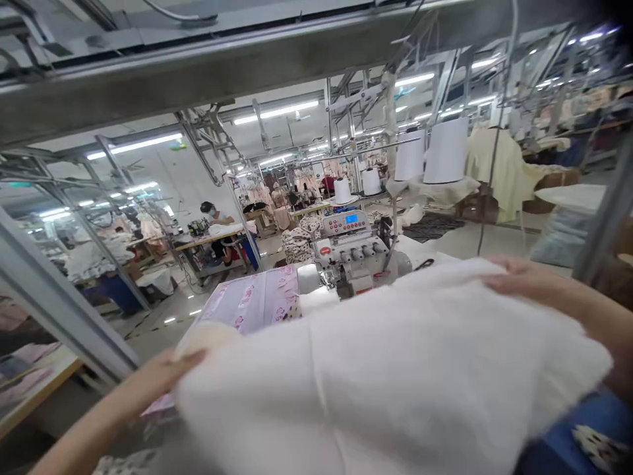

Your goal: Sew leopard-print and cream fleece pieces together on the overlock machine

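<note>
the left hand (165,373) grips the near-left edge of a thick white fleece piece (395,369), fingers pressed together over it. the right hand (519,277) lies flat on its far-right corner, fingers close together (blurred). the fleece lies just before the overlock sewing machine (353,254), beside pink floral fabric (257,300).

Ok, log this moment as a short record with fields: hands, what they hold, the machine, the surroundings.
left hand: grips the left edge of the white fleece fabric
right hand: lies on the fabric's upper right edge
machine: overlock sewing machine just behind the fabric, blue display lit
thread: white cones on a stand above
beside machine: pink printed fabric
background: a seated person at another table
</note>
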`<state>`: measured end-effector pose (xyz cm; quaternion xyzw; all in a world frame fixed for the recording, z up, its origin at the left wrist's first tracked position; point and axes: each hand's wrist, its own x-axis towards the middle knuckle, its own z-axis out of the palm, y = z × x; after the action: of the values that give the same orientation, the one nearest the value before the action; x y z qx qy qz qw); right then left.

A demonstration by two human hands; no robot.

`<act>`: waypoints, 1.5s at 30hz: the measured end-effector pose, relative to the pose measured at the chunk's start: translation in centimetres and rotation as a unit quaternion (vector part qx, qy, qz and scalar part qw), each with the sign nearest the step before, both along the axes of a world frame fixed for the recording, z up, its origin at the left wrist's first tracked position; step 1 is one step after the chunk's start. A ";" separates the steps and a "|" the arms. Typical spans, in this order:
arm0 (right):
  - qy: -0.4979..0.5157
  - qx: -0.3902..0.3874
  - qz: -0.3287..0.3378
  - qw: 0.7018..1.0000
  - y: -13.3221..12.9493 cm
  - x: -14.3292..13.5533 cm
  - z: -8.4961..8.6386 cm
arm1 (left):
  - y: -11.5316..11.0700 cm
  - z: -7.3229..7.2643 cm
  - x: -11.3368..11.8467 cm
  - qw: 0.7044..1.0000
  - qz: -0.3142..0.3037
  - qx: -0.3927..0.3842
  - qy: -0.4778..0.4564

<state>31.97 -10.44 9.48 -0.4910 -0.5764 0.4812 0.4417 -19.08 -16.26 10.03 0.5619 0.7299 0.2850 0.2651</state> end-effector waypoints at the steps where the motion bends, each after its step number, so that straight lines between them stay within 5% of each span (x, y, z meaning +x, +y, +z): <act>1: -0.029 -0.023 0.048 0.998 0.2 -1.4 0.1 | 0.6 -1.7 0.3 0.998 -0.007 -0.009 0.064; 3: -0.107 -0.048 0.188 0.975 0.8 -5.5 -0.8 | 1.8 -3.9 2.1 0.982 0.012 0.082 0.171; 5: -0.182 0.010 0.324 0.928 1.5 -10.4 -2.4 | 2.5 -5.1 5.4 0.976 -0.066 0.143 0.153; 7: -0.164 0.012 0.437 0.884 1.9 -14.5 -4.2 | 2.9 -5.9 9.3 0.970 -0.212 0.112 0.049; 10: -0.121 -0.037 0.485 0.865 2.2 -17.4 -5.9 | 3.1 -7.8 13.3 0.925 -0.374 -0.007 -0.071; 14: -0.116 -0.044 0.481 0.868 2.5 -16.0 -6.1 | 2.6 -10.2 12.6 0.902 -0.388 -0.099 -0.163; 18: -0.099 -0.094 0.464 0.875 3.7 -14.0 -5.6 | 2.7 -8.2 9.0 0.917 -0.337 -0.076 -0.199; 21: -0.024 -0.077 0.369 0.926 5.7 -14.7 -5.3 | 5.7 -5.2 7.6 0.935 -0.314 -0.034 -0.159; 23: 0.020 -0.032 0.282 0.959 7.4 -15.9 -5.4 | 9.0 -4.0 7.8 0.960 -0.273 0.032 -0.046; 26: 0.001 0.065 0.199 0.978 9.8 -17.8 -6.2 | 13.4 -4.0 9.7 0.966 -0.238 0.104 0.017; 30: -0.043 0.161 0.163 0.972 11.6 -19.4 -7.4 | 15.8 -5.2 13.0 0.942 -0.316 0.110 -0.031; 34: 0.063 0.117 0.164 0.978 10.6 -19.7 -10.2 | 15.9 -4.8 14.0 0.945 -0.304 0.099 -0.073; 39: 0.123 -0.062 0.298 0.945 5.2 -18.8 -15.7 | 17.0 -4.5 13.7 0.939 -0.308 0.039 -0.148; 42: 0.162 -0.042 0.222 0.960 3.1 -17.8 -17.7 | 18.5 -5.5 14.4 0.948 -0.306 0.038 -0.082; 45: 0.034 0.063 0.094 0.993 3.5 -16.7 -18.6 | 19.8 -6.7 15.5 0.955 -0.289 0.069 -0.018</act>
<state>15.23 -6.98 -9.09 -0.3895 -0.6338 0.4999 0.4435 -3.54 3.52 3.34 0.7608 0.5099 0.2554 0.3098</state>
